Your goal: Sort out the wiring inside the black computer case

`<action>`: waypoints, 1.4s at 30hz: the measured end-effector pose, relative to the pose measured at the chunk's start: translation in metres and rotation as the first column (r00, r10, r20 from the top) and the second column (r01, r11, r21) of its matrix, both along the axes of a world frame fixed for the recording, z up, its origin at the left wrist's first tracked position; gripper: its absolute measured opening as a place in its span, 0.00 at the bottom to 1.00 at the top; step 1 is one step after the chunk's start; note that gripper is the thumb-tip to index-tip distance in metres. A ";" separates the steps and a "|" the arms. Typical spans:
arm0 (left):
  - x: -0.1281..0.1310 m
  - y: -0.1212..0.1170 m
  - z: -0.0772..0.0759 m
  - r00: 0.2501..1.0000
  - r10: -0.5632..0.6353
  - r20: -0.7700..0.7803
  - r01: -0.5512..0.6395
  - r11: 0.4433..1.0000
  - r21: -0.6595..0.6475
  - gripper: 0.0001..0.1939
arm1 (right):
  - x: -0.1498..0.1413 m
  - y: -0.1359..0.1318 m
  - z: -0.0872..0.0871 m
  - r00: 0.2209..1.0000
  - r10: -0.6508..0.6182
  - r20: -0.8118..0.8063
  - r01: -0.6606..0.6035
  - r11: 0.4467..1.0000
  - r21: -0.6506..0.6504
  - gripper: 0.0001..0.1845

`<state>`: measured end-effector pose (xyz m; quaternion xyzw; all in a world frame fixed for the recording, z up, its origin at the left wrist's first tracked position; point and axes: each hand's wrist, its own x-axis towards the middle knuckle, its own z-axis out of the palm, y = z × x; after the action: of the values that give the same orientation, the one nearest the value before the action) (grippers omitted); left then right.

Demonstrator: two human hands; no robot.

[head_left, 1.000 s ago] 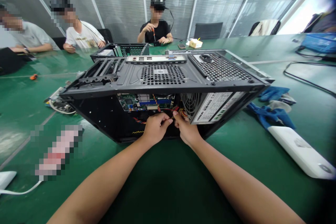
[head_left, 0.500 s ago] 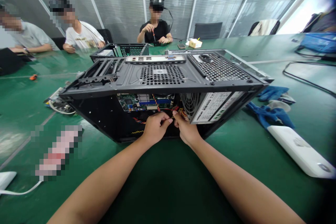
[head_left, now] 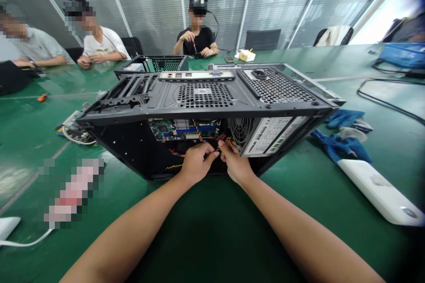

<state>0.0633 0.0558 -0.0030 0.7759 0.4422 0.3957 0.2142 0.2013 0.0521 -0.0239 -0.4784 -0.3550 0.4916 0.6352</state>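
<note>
A black computer case [head_left: 202, 97] lies on its side on the green table [head_left: 212, 230], its open side facing me. Inside I see a green motherboard [head_left: 172, 128] and a power supply [head_left: 265, 135] with a fan at the right. My left hand [head_left: 195, 162] and my right hand [head_left: 236, 162] reach into the opening side by side, both closed in a pinch on a bundle of red, yellow and black wires [head_left: 223, 140] beside the power supply. What exactly sits between the fingertips is hidden.
Blue gloves [head_left: 341, 143] and a long white device [head_left: 378, 190] lie to the right of the case. A second case [head_left: 156, 63] stands behind. Three people sit at the table's far side. A black cable [head_left: 388, 101] runs at right; circuit boards [head_left: 75, 130] lie at left.
</note>
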 end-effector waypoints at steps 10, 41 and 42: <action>0.001 -0.001 0.005 0.998 -0.018 -0.061 0.015 0.999 -0.045 0.08 | 0.003 0.001 -0.005 0.999 0.020 0.028 -0.021 1.000 0.021 0.22; 0.000 0.001 0.006 0.997 -0.074 -0.034 0.072 0.995 -0.068 0.09 | 0.002 -0.001 -0.002 0.998 0.036 0.047 -0.037 0.999 0.025 0.22; 0.000 0.001 0.006 0.997 -0.077 -0.032 0.075 0.995 -0.067 0.09 | 0.002 -0.001 -0.002 0.998 0.038 0.045 -0.039 0.999 0.027 0.22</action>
<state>0.0632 0.0565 0.0034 0.7914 0.4286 0.3593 0.2469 0.2037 0.0515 -0.0261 -0.4734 -0.3850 0.4880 0.6241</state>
